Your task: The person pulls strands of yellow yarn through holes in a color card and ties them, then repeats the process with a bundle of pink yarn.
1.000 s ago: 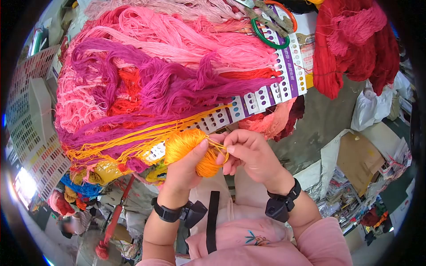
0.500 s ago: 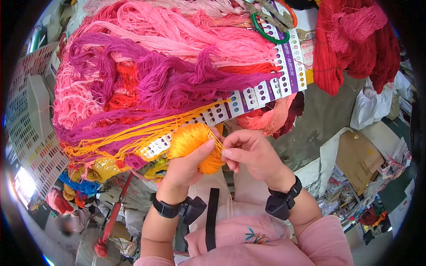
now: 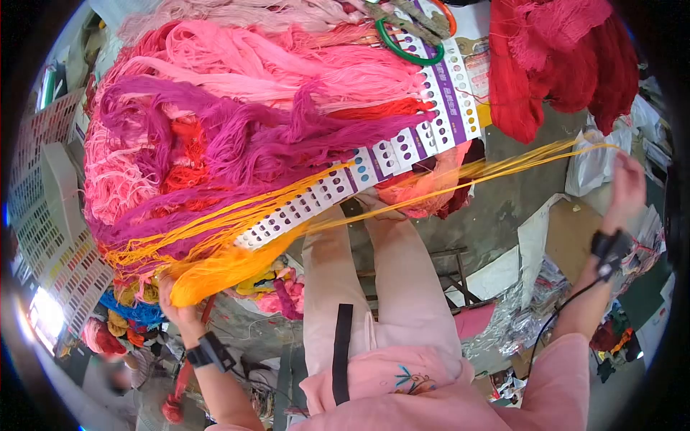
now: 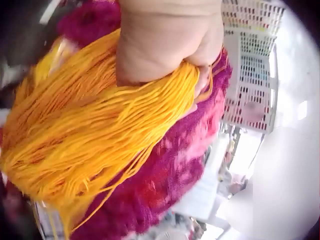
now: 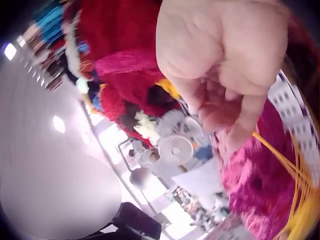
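My left hand (image 3: 181, 307) grips one end of a yellow-orange skein of thread (image 3: 223, 271) at the lower left, near the table's front corner. In the left wrist view the thick bundle (image 4: 100, 130) fans out from under the curled hand (image 4: 170, 40). Far to the right, my blurred right hand (image 3: 628, 188) is raised, its fingers pinching the other end of the thread. Long taut strands (image 3: 431, 188) run across the front between both hands. Seen from the right wrist, the strands (image 5: 280, 159) leave the fingertips of the curled hand (image 5: 220, 45).
Pink skeins (image 3: 237, 57) and purple skeins (image 3: 266, 129) cover the table, threaded into a punched card strip (image 3: 388, 159). Green-handled scissors (image 3: 402, 54) lie at the back. Dark red skeins (image 3: 535, 79) hang at the right. A white plastic basket (image 3: 50, 187) stands at the left.
Both hands were together in front of the body at the bunched skein. They have swung wide apart, left hand leftward, right hand up and rightward, and the skein is now drawn out into long strands.
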Demonstrator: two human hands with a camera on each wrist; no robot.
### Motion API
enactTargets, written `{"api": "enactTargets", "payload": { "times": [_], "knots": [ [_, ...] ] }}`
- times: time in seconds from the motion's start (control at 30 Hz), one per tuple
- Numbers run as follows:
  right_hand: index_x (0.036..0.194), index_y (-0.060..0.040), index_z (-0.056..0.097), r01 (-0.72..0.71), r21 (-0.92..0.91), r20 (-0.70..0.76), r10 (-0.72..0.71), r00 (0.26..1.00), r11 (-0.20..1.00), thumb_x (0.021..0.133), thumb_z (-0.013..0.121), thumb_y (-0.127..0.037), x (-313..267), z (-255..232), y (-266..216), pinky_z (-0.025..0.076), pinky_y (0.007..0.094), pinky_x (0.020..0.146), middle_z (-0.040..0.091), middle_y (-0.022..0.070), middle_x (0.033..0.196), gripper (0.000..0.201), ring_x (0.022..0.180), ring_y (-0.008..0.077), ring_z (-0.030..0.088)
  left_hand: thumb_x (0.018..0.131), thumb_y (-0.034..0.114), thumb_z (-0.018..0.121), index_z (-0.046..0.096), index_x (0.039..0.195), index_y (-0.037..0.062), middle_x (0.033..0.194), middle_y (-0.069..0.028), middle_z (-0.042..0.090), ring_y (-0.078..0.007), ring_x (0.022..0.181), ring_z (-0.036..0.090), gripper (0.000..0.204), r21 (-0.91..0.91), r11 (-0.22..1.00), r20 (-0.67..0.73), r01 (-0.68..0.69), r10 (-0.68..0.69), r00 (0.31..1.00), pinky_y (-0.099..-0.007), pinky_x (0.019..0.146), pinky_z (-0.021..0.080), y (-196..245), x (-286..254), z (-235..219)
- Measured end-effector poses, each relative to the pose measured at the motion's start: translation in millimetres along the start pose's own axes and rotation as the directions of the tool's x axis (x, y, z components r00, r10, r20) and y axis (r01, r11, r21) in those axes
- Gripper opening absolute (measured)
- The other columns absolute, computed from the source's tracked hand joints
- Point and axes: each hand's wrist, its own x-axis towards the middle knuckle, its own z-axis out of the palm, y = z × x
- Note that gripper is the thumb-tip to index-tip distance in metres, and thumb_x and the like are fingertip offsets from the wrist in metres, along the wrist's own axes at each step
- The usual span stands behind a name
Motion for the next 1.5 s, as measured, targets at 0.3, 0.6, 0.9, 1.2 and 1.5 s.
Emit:
{"api": "enactTargets", "payload": {
  "times": [0.3, 0.6, 0.9, 1.2, 1.5],
  "knots": [
    [0.072, -0.0015, 0.057, -0.331, 0.374, 0.547, 0.082, 0.833, 0.866, 0.068, 0.057, -0.005, -81, 212, -113, 0.039, 0.0242, 0.061, 0.056, 0.0062, 0.072, 0.005, 0.067, 0.0151, 0.053, 0.079, 0.013, 0.051, 0.052, 0.084, 0.0021, 0.063, -0.0008, 0.051, -0.0065, 0.044, 0.043, 0.012, 0.753, 0.473, -0.344, 0.457, -0.309, 0.887, -0.0194, 0.043, 0.038, -275, 46, 41],
    [0.076, -0.0043, 0.054, 0.173, 0.233, 0.403, -0.257, 0.878, 0.957, 0.058, 0.058, -0.002, -122, 252, -98, 0.037, 0.0343, 0.066, 0.05, 0.008, 0.073, 0.018, 0.071, 0.0264, 0.047, 0.079, 0.014, 0.052, 0.053, 0.075, 0.006, 0.06, -0.0001, 0.051, -0.008, 0.051, 0.047, 0.009, 0.963, -0.262, -0.118, 0.061, -0.206, 0.971, -0.0222, 0.045, 0.037, -319, 75, 9],
    [0.082, -0.0037, 0.057, 0.224, 0.417, 0.441, -0.411, 0.798, 0.881, 0.062, 0.057, -0.013, -128, 253, -103, 0.037, 0.0347, 0.063, 0.05, 0.0093, 0.081, 0.022, 0.071, 0.0261, 0.047, 0.084, 0.018, 0.045, 0.053, 0.075, 0.0057, 0.059, 0.0024, 0.043, -0.0072, 0.053, 0.039, 0.017, 0.957, 0.159, -0.216, 0.245, -0.177, 0.96, -0.0211, 0.05, 0.034, -325, 84, -7],
    [0.077, -0.0037, 0.057, 0.067, 0.499, 0.476, -0.338, 0.812, 0.864, 0.062, 0.055, -0.004, -127, 258, -97, 0.039, 0.0324, 0.056, 0.051, 0.0084, 0.071, 0.015, 0.065, 0.0244, 0.05, 0.082, 0.008, 0.042, 0.049, 0.097, 0.0048, 0.064, 0.0012, 0.048, -0.0023, 0.043, 0.031, 0.016, 0.631, 0.587, -0.273, 0.506, -0.443, 0.854, -0.0199, 0.042, 0.03, -281, 76, 20],
    [0.087, -0.0048, 0.052, 0.086, 0.311, 0.562, -0.256, 0.786, 0.946, 0.057, 0.063, -0.012, -126, 259, -111, 0.039, 0.0332, 0.062, 0.048, 0.0093, 0.079, 0.033, 0.072, 0.0256, 0.048, 0.082, 0.021, 0.047, 0.052, 0.091, 0.0056, 0.07, -0.0017, 0.054, -0.0112, 0.05, 0.047, 0.018, 0.958, 0.032, -0.285, 0.286, -0.039, 0.958, -0.0197, 0.05, 0.04, -242, 50, 52]
  ]
}}
